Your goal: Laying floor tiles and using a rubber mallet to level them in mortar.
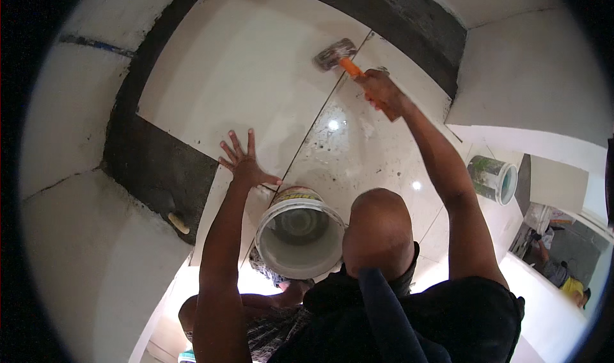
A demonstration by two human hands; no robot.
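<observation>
The right hand grips a mallet by its orange handle, the blurred head over a large pale tile near its right seam. The left hand, fingers spread wide, is at the tile's near edge, beyond a bucket.

Mallet head somewhat blurred

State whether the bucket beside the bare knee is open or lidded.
Open: the white bucket is uncovered, its inside plainly visible from above.
</observation>
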